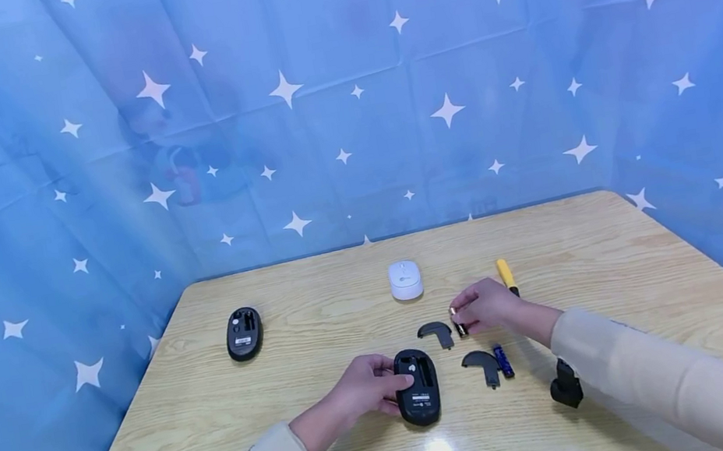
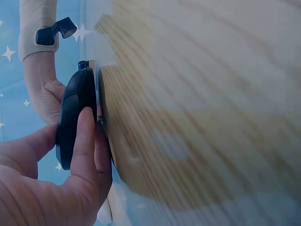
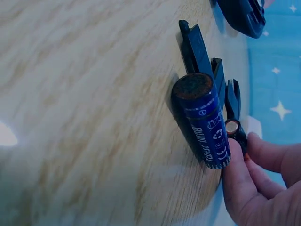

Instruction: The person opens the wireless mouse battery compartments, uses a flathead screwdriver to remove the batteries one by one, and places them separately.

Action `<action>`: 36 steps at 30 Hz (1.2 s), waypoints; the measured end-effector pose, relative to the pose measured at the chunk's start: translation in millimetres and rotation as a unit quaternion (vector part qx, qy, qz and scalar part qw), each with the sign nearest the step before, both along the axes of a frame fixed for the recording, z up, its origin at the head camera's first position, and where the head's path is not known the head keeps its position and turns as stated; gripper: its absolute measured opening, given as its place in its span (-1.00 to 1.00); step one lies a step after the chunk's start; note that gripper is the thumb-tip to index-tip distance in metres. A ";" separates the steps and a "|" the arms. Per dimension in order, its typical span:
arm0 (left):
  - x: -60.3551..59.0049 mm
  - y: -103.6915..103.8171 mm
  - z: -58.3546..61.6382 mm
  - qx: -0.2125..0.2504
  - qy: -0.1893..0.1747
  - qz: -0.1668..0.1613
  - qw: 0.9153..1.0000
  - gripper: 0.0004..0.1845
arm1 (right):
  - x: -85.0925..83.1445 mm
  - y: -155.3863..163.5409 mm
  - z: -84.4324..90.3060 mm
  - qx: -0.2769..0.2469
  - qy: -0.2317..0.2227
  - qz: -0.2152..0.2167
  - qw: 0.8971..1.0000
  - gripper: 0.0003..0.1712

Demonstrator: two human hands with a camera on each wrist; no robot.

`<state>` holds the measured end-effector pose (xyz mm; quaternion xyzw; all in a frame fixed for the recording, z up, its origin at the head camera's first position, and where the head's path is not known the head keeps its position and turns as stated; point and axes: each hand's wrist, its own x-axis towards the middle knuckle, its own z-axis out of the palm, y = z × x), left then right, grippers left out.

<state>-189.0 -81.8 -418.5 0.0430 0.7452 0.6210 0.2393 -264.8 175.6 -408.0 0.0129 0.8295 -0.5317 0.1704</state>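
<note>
Black wireless mouse [image 1: 418, 387], belly up on the wooden table [image 1: 624, 270] near its front edge, its battery bay uncovered. My left hand [image 1: 366, 389] grips it from the left side, thumb laid across the underside and fingers curled along the flank; the left wrist view shows the same clasp edge-on. My right hand [image 1: 484, 306], farther back and to the right, pinches a dark battery with a gold end [image 1: 458, 320] between thumb and fingertips, low over the table and well apart from the mouse.

Step in hand, as I judge it: bringing a cell to the open bay. The next move would call for carrying the battery leftward and toward me, turning it to match the bay's polarity, and seating it while my left hand keeps the shell from sliding.

Between the two hands lie two curved black battery covers, one [image 1: 437, 332] just beside the held battery, the other [image 1: 482, 363] nearer me, with a blue battery [image 1: 503, 361] lying against it. These sit close to the path to the bay and could be knocked aside. Behind: a white round mouse [image 1: 405, 280], a yellow-handled tool [image 1: 506, 275] partly hidden by my right hand, and a second black mouse [image 1: 244, 333], also belly up, far left.
</note>
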 end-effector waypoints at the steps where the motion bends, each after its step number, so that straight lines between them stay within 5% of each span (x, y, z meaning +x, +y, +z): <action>1: -0.2 -0.2 -0.3 -0.001 0.003 0.000 1.000 -0.68 | 0.4 -0.7 0.2 -0.001 0.000 -0.003 1.000 -0.67; 12: -2.3 -0.9 -2.0 -0.056 0.055 0.006 0.997 -0.68 | 1.8 -3.2 3.1 0.017 0.010 -0.017 1.000 -0.71; 36: -5.8 -5.8 -4.7 -0.076 0.072 0.002 0.995 -0.72 | 2.8 -6.7 -2.8 0.055 0.034 -0.010 0.998 -0.72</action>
